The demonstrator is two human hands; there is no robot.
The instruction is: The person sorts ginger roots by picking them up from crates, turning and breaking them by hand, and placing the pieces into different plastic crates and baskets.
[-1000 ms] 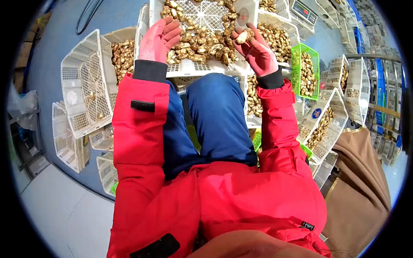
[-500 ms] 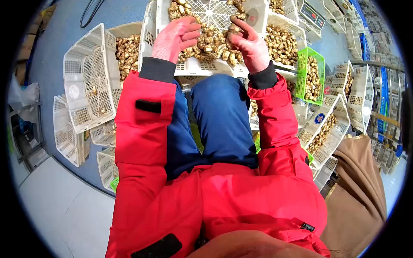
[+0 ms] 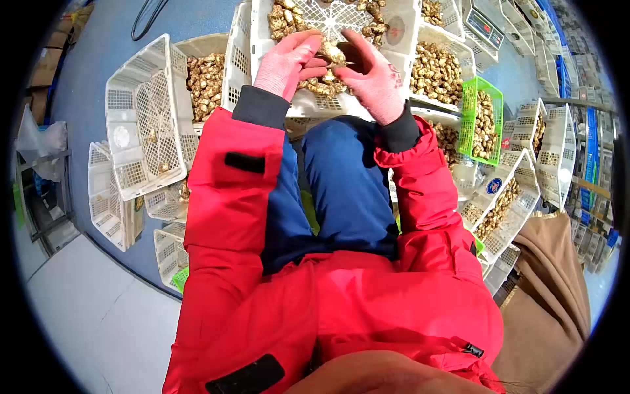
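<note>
Both my hands wear pinkish gloves and are over a white plastic crate (image 3: pixel 403 49) of knobbly brown tubers. Between them is a pale brown tuber (image 3: pixel 333 52), its ends partly hidden by fingers. My right hand (image 3: pixel 375 79) curls around its right side, thumb below and fingers above. On the other side, my left hand (image 3: pixel 289 64) has its fingers apart, their tips close to the tuber; whether they touch it is unclear. More tubers (image 3: pixel 283 18) lie beyond my left hand and below the fingertips.
Left stand an upright white crate (image 3: pixel 121 138) and a heap of tubers (image 3: pixel 205 82). Right are another heap (image 3: pixel 436 72), a green basket (image 3: pixel 468 118) and a digital scale (image 3: pixel 484 27). A brown cloth (image 3: pixel 548 282) hangs lower right. My knees are below the crate.
My hands have come together over the crate. The tuber first seen on my right palm is no longer there; a tuber now shows between both hands. The view has shifted slightly.
</note>
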